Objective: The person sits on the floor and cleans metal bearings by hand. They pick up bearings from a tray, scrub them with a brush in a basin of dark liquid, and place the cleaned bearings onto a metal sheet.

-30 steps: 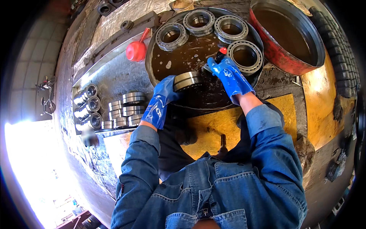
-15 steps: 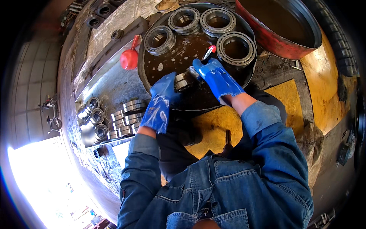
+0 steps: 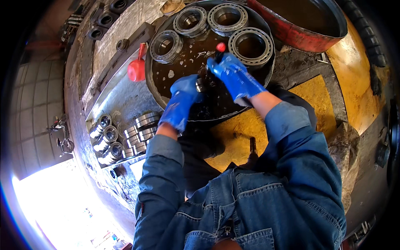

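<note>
The red tub [image 3: 291, 31] of murky liquid at the upper right is cut off by the frame, so its far side cannot be seen; a second ago it sat lower and showed more of its bowl, which points to the head dipping forward, not the tub moving. Left of it lies the round black pan [image 3: 166, 89] of dark oily liquid, where the work goes on. Four large roller bearings stand along the pan's far rim: one at the left [image 3: 166, 46], two at the top [image 3: 191, 21] [image 3: 227, 17] and one at the right [image 3: 251, 46]. A smaller bearing ring [image 3: 200, 84] sits near the pan's middle, mostly covered by the left hand [image 3: 180, 100], whose blue-gloved fingers are curled round it; a second ago that ring lay further out from under the glove, so the hold has closed in. The right hand [image 3: 234, 76], also gloved, is clenched on a dark tool with a red end [image 3: 220, 47] that pokes out beyond the fingers; whether it is a brush cannot be made out, and its working tip is hidden. The two hands now sit closer together over the ring, which suggests the cleaning stroke is on this piece. On the bench edge left of the pan rest a red funnel [image 3: 136, 71] and rows of smaller bearings [image 3: 139, 133], their far ends blurred.
</note>
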`<state>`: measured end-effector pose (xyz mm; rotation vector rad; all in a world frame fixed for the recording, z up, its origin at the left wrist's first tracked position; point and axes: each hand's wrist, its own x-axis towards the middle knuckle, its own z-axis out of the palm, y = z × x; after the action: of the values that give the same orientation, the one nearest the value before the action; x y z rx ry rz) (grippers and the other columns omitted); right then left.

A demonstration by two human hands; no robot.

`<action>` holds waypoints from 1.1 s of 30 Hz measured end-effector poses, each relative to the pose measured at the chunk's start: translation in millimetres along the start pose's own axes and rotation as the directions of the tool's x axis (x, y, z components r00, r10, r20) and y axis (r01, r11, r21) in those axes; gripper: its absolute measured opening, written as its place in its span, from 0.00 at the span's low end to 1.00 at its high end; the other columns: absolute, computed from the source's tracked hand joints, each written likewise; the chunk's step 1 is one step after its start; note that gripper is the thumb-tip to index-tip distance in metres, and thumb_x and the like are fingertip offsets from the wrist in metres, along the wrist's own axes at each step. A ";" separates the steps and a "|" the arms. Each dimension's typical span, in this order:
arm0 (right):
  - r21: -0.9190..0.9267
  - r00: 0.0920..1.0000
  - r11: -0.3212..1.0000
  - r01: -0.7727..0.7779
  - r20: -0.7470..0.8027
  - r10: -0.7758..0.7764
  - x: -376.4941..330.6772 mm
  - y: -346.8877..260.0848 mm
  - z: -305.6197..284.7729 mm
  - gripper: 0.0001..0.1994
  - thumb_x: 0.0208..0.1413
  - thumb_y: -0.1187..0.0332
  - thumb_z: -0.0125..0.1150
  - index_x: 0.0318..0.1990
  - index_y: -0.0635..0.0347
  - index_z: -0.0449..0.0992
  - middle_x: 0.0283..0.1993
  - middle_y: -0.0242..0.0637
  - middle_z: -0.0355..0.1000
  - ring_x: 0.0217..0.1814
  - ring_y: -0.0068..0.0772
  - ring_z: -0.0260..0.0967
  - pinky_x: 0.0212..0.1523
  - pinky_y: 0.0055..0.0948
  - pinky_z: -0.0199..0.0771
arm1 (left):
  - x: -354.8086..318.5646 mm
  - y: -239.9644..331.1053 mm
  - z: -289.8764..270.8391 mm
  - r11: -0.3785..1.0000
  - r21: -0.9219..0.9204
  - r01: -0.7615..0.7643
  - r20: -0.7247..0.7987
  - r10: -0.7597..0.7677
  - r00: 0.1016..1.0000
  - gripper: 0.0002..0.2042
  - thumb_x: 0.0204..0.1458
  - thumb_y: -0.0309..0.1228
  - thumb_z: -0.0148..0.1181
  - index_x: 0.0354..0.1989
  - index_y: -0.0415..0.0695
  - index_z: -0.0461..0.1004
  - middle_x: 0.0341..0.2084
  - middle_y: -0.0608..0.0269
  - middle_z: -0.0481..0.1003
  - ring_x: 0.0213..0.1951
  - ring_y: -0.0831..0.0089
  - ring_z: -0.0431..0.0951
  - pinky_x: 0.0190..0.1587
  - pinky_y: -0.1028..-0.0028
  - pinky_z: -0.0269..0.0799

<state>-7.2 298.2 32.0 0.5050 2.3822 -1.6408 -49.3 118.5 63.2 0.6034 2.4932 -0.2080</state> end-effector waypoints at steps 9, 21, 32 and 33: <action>0.234 0.962 0.968 0.092 0.231 -0.148 -43.6 -58.4 30.2 0.24 0.61 0.46 0.59 0.48 0.59 0.84 0.46 0.53 0.81 0.51 0.54 0.80 0.54 0.43 0.79 | -43.1 -112.9 85.4 0.953 -0.298 -0.055 -0.364 -0.061 0.930 0.33 0.41 0.42 0.81 0.57 0.46 0.76 0.49 0.52 0.81 0.53 0.55 0.81 0.56 0.63 0.77; -0.057 0.990 0.991 -0.124 -0.075 0.119 -9.7 16.8 35.6 0.21 0.61 0.48 0.61 0.43 0.58 0.84 0.38 0.48 0.82 0.46 0.53 0.81 0.48 0.46 0.80 | -14.4 -7.2 -4.6 0.983 0.116 0.140 0.000 -0.141 0.990 0.29 0.46 0.38 0.71 0.61 0.56 0.75 0.53 0.54 0.80 0.59 0.53 0.79 0.61 0.58 0.75; 0.119 0.995 0.988 0.102 -0.012 -0.101 -4.6 -2.5 6.0 0.21 0.62 0.50 0.60 0.44 0.60 0.84 0.41 0.50 0.82 0.48 0.55 0.80 0.52 0.42 0.79 | -8.6 12.1 -14.3 0.989 0.085 0.124 0.044 -0.128 0.991 0.26 0.48 0.41 0.74 0.57 0.52 0.79 0.50 0.54 0.82 0.53 0.52 0.82 0.55 0.60 0.78; 0.216 0.994 0.970 0.111 -0.014 -0.111 -3.5 3.9 -4.6 0.21 0.62 0.50 0.59 0.44 0.60 0.84 0.41 0.50 0.82 0.48 0.55 0.80 0.51 0.42 0.79 | -6.0 6.4 -3.2 0.999 -0.045 -0.004 -0.089 0.000 0.996 0.25 0.48 0.43 0.73 0.55 0.50 0.79 0.49 0.53 0.82 0.52 0.53 0.82 0.54 0.60 0.78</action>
<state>-2.4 303.2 31.5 0.4149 2.2819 -1.9633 -43.4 122.8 69.0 0.6085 2.5756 -0.1264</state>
